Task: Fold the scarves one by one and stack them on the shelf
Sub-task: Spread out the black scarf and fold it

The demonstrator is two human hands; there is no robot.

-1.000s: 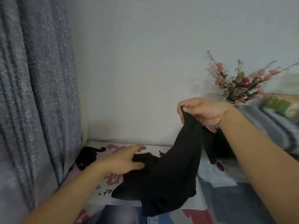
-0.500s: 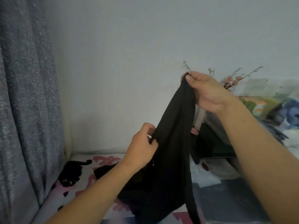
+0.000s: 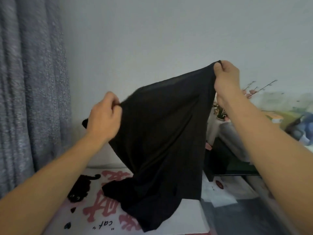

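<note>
Hands pinch scarf stretched between

Dim, soft, even light with a cool grey cast falls on the wall; there is no glare and no hard shadows. The black scarf reads nearly featureless. The flowers and clutter at right are smeared by blur. Wide-angle stretch bends the curtain at the left edge.
</note>
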